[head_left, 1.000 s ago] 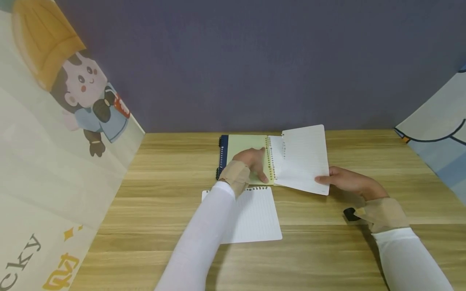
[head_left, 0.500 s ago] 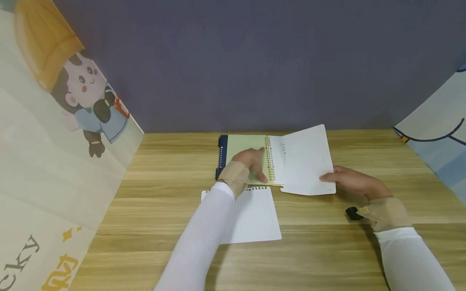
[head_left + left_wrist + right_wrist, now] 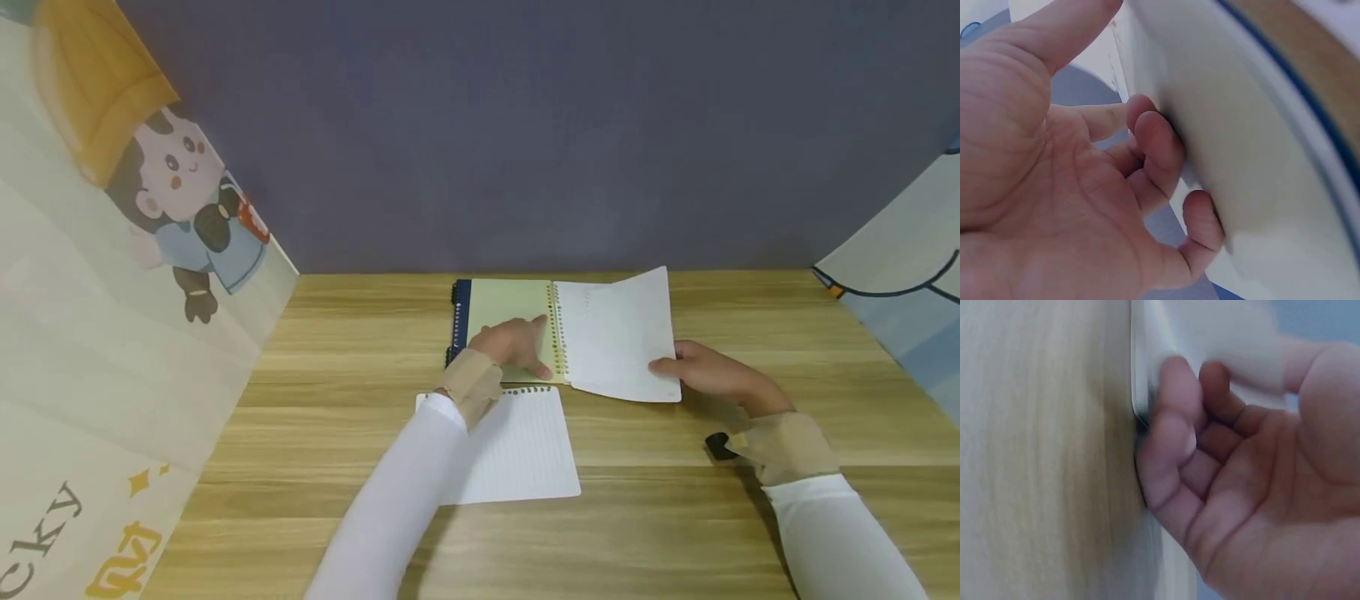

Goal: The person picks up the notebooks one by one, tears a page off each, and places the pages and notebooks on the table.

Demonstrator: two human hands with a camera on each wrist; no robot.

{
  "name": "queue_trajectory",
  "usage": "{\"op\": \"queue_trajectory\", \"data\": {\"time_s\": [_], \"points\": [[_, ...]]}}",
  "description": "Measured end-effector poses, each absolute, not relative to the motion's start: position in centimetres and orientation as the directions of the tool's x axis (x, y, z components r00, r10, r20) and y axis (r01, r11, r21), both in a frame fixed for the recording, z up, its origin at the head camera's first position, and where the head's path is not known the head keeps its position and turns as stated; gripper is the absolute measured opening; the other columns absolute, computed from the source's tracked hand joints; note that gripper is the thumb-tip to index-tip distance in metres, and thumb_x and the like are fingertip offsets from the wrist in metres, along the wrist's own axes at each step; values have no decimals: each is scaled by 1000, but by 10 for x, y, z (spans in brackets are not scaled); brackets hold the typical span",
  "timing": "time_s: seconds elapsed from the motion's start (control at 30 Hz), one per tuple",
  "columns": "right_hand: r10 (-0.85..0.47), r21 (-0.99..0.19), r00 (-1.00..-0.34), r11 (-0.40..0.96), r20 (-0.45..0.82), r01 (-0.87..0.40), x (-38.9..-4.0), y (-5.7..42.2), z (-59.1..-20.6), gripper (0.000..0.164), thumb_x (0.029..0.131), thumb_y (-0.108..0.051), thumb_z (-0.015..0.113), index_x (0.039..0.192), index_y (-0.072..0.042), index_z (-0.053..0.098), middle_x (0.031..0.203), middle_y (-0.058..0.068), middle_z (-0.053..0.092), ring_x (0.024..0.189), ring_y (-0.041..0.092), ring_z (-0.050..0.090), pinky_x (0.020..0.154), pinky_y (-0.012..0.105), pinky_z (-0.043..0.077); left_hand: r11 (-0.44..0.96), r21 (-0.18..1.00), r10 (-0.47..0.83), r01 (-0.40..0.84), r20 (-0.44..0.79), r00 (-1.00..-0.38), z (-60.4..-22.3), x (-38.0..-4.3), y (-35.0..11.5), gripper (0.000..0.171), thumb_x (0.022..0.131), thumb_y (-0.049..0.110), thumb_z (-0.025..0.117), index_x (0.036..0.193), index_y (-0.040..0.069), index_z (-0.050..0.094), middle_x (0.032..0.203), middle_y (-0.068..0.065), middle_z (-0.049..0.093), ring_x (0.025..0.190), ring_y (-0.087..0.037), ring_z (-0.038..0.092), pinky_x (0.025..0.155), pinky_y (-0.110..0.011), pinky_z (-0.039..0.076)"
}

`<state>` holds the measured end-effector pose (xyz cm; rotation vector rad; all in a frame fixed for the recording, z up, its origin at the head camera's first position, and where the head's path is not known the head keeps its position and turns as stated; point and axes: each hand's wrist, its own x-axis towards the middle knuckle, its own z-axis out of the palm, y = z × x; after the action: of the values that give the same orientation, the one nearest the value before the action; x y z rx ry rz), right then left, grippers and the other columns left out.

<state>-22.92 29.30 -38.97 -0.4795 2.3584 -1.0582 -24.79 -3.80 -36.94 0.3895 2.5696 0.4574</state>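
Note:
A loose-leaf notebook (image 3: 508, 300) lies open at the table's back, with a pale green left page and a dark blue strip and black binder rings at its left edge. Over its green page, my left hand (image 3: 513, 343) spreads thumb and forefinger beside the row of holes. In the left wrist view its other fingertips (image 3: 1200, 209) bend against the pale page. My right hand (image 3: 716, 372) pinches a white ruled sheet (image 3: 618, 333) by its lower right corner, thumb on top. That sheet's right part is raised, and its left part lies over the notebook's right side.
A separate white sheet (image 3: 521, 450) with punched holes along its top lies in front of the notebook, partly under the left forearm. A dark grey panel (image 3: 480, 142) rises behind the wooden table (image 3: 637, 533). Printed walls stand left and right.
The sheet in my right hand moved slightly right, then back left. Its holed left edge, distinct and apart before, now blends with the page beneath. My left wrist shifted a little left and nearer.

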Motion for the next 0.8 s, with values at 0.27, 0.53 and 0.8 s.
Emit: {"op": "queue_trajectory", "data": {"time_s": [0.27,0.53,0.8], "points": [[-385,-703,-873,707,-298,-72,-222,283,-372,71,112,-48,26,151,10,37,150,33,45,142,52,38,112,68,35,890,343,419,302,-349,-838,-382,-236,-39,91,96,53,66,166,22,17,170,-18,18,157,-40,19,124,-65,20],[-442,-654,-893,701,-85,-284,-203,259,-337,61,113,-37,31,161,0,25,162,32,29,147,55,29,113,72,32,892,331,418,307,-347,-840,-379,-230,-50,103,85,55,79,165,28,21,166,-18,25,148,-38,34,116,-58,40],[-600,-432,-762,636,244,-639,-167,226,-309,42,109,-13,48,150,-13,52,150,14,53,138,38,48,109,30,41,891,297,432,344,-316,-845,-380,-230,-49,105,81,55,83,164,26,24,157,-16,37,134,-33,44,110,-52,45]]}}
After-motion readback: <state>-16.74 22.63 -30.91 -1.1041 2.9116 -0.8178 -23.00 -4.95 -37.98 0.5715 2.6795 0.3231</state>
